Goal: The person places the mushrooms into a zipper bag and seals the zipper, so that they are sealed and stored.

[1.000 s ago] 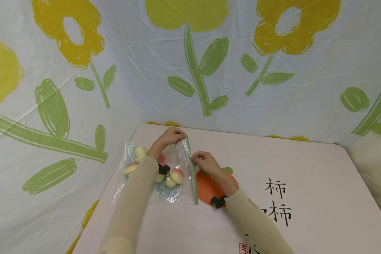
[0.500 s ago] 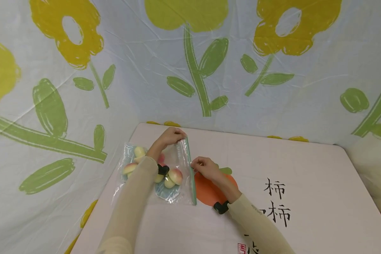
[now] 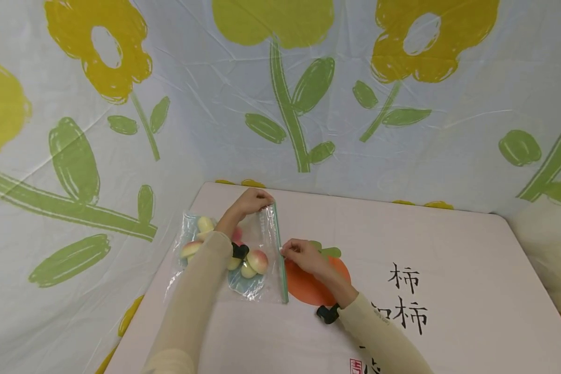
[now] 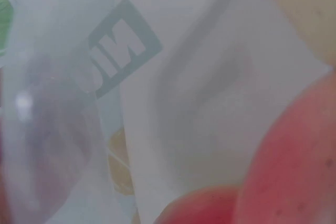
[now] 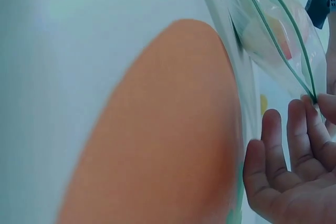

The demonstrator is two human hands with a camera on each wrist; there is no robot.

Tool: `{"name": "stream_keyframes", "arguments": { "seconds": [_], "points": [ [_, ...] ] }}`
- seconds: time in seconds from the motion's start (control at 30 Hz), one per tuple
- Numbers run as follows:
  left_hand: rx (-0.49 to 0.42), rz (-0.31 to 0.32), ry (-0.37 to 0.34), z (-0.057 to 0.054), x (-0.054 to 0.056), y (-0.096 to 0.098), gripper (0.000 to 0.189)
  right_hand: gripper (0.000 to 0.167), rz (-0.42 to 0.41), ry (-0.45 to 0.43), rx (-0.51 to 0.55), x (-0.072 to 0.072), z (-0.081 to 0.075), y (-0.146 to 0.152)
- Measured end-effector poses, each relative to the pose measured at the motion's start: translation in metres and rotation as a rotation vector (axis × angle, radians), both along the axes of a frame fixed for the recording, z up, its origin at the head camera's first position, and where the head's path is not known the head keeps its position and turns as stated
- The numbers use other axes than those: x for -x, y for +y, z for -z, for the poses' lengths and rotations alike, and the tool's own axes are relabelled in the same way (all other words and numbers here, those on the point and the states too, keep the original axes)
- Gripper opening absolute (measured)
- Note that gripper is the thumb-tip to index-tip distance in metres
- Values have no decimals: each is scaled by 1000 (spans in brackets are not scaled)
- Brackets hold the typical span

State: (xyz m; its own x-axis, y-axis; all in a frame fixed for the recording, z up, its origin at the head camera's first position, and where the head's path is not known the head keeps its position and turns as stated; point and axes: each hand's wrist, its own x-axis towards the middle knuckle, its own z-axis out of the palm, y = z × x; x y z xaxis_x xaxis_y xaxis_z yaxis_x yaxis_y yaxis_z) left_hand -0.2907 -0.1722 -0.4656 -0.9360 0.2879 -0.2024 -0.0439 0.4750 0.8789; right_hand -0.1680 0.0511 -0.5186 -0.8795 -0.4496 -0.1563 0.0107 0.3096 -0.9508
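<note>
A clear zip bag with a green zip edge lies at the table's left. Inside it are several mushroom-shaped pieces with cream stems and pinkish caps. My left hand pinches the bag's far corner, at the end of the zip. Midway along the zip, my right hand pinches the edge between thumb and index finger. In the right wrist view, the two green zip lines stand apart and meet at those fingertips. The left wrist view shows red rounded surfaces through hazy plastic, no hand.
The pale tablecloth bears a printed orange persimmon under my right hand and black characters to the right. A flower-printed curtain rises behind and to the left of the table.
My right hand has slid along the green zip toward the near side, still pinching it. My left hand has stayed at the far corner.
</note>
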Motion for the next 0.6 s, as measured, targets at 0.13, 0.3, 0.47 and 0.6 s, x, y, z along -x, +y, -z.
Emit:
{"name": "stream_keyframes", "arguments": {
  "seconds": [0.13, 0.3, 0.47, 0.6],
  "points": [
    [3, 7, -4, 0, 0, -1, 23, 18, -23, -2, 13, -5, 0, 1],
    [-1, 2, -6, 1, 0, -2, 24, 18, -47, -16, 36, -10, 3, 2],
    [-9, -5, -12, 0, -1, -2, 24, 16, -44, -38, 31, -17, 3, 5],
    [-14, -12, -14, 0, -1, -1, 23, 13, -43, 4, 15, -21, 5, 6]
  ]
}}
